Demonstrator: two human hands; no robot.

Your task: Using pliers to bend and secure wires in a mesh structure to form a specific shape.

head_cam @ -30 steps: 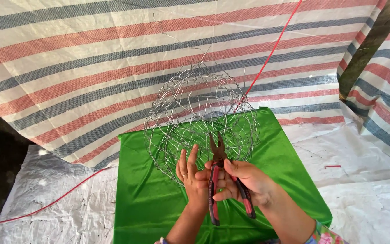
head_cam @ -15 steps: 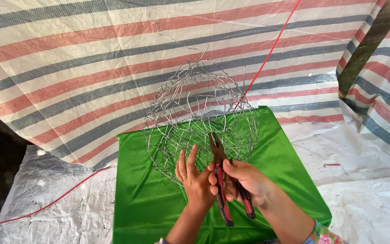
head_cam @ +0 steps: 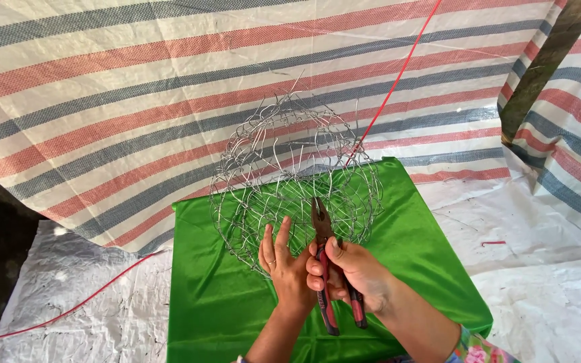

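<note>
Our wire-mesh basket [head_cam: 294, 178] already stands as a rounded cage, its lattice twisted up all the way round. Stray wire ends poke out at the top rim, well beyond our fingers, so by our judgement the body is formed and what is left is tidying and closing those loose ends and the lower edge where we are working.

The basket sits on the green satin cloth [head_cam: 432, 262] that covers the counter, just ahead of both hands, with its near lower edge touching them.

Our left hand [head_cam: 287, 269] lies flat against the near mesh, fingers [head_cam: 274, 242] stretched out and slightly spread, steadying the frame without pinching any one wire that we can make out.

Our right hand [head_cam: 351, 272] is wrapped around the red-handled pliers [head_cam: 331, 269], its fingers curled tight over both handles, which run back below the hand. The nose of the pliers points forward, just beyond our fingertips, into the lower mesh. Whether it bites a wire we cannot tell, because the strands are too fine.

Behind the basket hangs a striped tarpaulin [head_cam: 136, 101], with a red cord [head_cam: 391, 87] slanting across it, far from our fingers. A white woven sheet [head_cam: 546, 296] lies around the cloth on either side.
</note>
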